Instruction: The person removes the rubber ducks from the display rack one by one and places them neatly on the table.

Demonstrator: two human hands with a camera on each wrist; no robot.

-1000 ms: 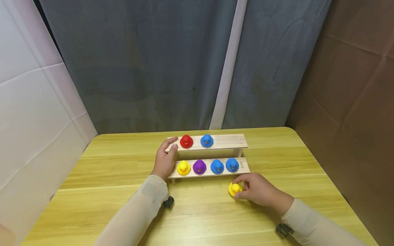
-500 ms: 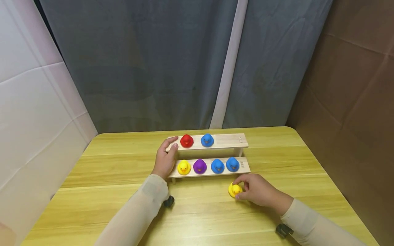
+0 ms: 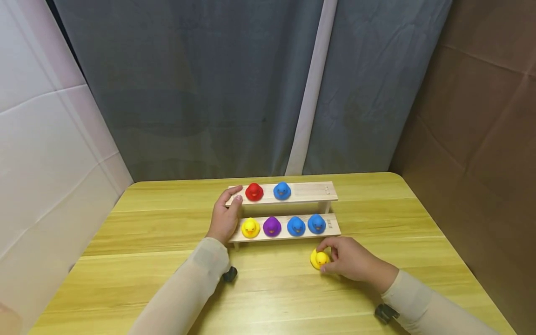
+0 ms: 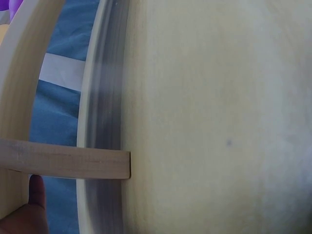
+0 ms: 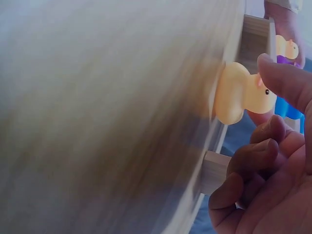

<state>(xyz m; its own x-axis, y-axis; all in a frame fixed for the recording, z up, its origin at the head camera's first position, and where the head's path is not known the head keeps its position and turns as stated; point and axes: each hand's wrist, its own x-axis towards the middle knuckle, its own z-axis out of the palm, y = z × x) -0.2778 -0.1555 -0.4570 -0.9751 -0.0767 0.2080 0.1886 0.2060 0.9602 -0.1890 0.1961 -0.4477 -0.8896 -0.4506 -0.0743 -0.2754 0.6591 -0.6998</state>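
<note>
A two-tier wooden stand [image 3: 314, 192] stands toward the back of the table. My left hand [image 3: 224, 216] grips the left end of its upper board, thumb at the front edge and fingers over the top. In front of the stand's right end, my right hand [image 3: 349, 258] pinches a yellow rubber duck [image 3: 318, 258] between thumb and fingers, low at the tabletop. The right wrist view shows this duck [image 5: 234, 95] at the table surface. A red duck [image 3: 254, 192] and a blue duck [image 3: 282, 191] sit on the upper board.
The lower board holds a yellow duck [image 3: 250, 228], a purple duck [image 3: 272, 226] and two blue ducks, one a blue duck [image 3: 316, 224] near the right end. Beyond the table [image 3: 146, 214] hangs a grey curtain [image 3: 188, 93]; a brown cloth [image 3: 473, 116] walls the right side.
The yellow duck between my right fingers appears to have turned slightly. Both hands and the stand stay in place.
</note>
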